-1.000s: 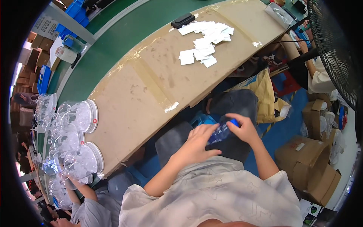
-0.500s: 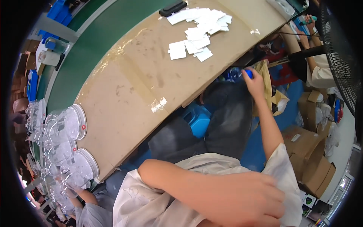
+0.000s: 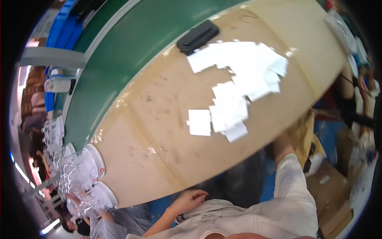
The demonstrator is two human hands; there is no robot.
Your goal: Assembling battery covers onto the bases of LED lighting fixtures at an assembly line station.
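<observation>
My left hand (image 3: pixel 190 201) is by the near edge of the cardboard-covered table (image 3: pixel 159 131), beside my shirt. Its fingers are loosely curled, and nothing shows in them. My right forearm (image 3: pixel 283 147) reaches under the near right edge of the table, which hides the hand and whatever it may hold. On the table lie several thin white square pieces (image 3: pixel 254 71) with small tabs, overlapping in a loose pile. One white square (image 3: pixel 199 122) lies at the pile's near left side. A black oblong case (image 3: pixel 198 36) touches the far end of the pile.
Clear round containers with white rims (image 3: pixel 94 161) crowd the table's left end, near another person in grey (image 3: pixel 115 223). Beyond the table curves a green belt (image 3: pixel 107 59). Right of my arm are a yellowish bag (image 3: pixel 304 137) and cardboard boxes (image 3: pixel 326 187).
My left hand has come from across my body to the table's near edge. My right hand, earlier at a blue-capped clear bottle, is now hidden under the table. The view has shifted toward the table.
</observation>
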